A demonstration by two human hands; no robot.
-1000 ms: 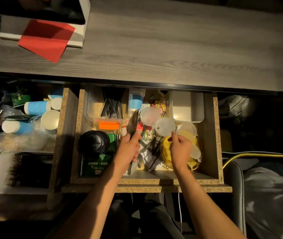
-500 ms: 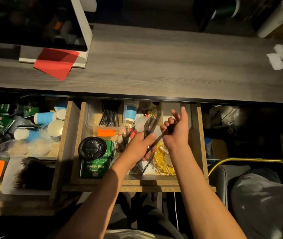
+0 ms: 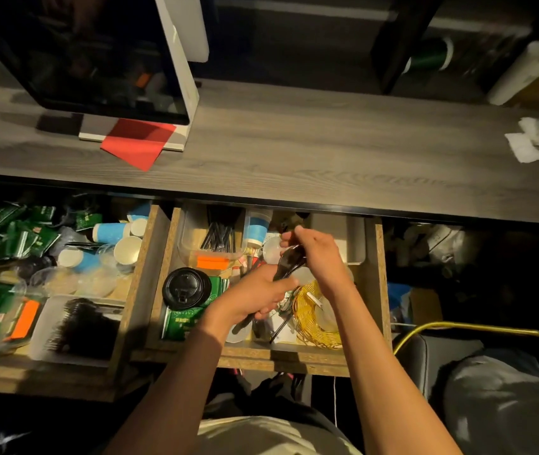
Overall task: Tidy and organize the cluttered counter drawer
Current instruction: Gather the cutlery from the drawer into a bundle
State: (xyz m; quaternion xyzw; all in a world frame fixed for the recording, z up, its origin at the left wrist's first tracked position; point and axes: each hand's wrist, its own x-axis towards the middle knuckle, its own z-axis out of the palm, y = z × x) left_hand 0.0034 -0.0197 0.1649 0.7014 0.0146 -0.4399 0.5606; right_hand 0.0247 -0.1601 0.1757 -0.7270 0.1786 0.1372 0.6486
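The drawer (image 3: 378,284) stands pulled out under the grey worktop (image 3: 294,152), crowded with a clear tub of black straws (image 3: 220,233), a stack of black cup lids (image 3: 185,287), green packets (image 3: 184,320) and a coil of yellow wire (image 3: 310,318). Your left hand (image 3: 255,300) is curled round the handles of a bundle of dark plastic cutlery (image 3: 289,262) above the drawer. Your right hand (image 3: 319,257) curls over the bundle's upper end, fingers bent round it.
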